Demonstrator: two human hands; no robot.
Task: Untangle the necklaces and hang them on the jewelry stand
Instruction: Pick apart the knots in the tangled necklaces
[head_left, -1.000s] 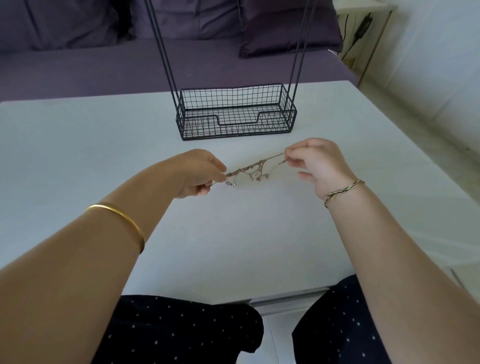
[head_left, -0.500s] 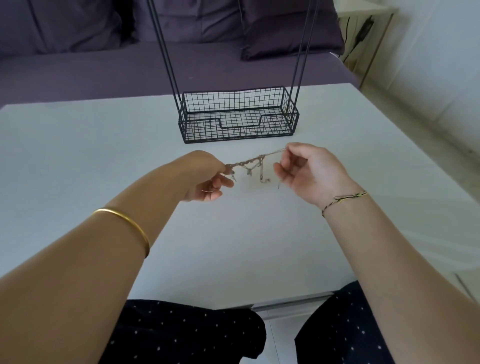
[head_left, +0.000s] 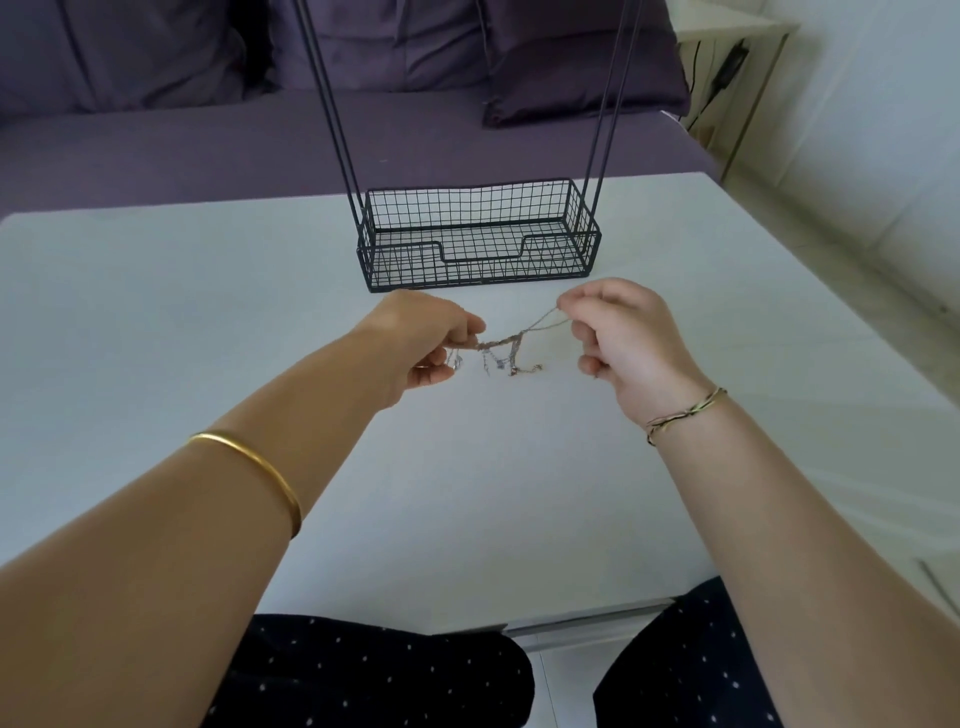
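Hands have drawn wider apart than a moment ago, left hand (head_left: 426, 343) and right hand (head_left: 618, 338) each pinching an end of the tangled thin metal necklaces (head_left: 506, 353) stretched over the white table (head_left: 208, 312), black wire jewelry stand (head_left: 478, 234) just beyond.

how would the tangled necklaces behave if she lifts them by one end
Probably floppy: the tangled necklaces sag between the left hand and right hand, with loose ends dangling toward the table. Likely very light, since fingertip pinches carry them. The thin strands look apt to snag or tighten if pulled hard.
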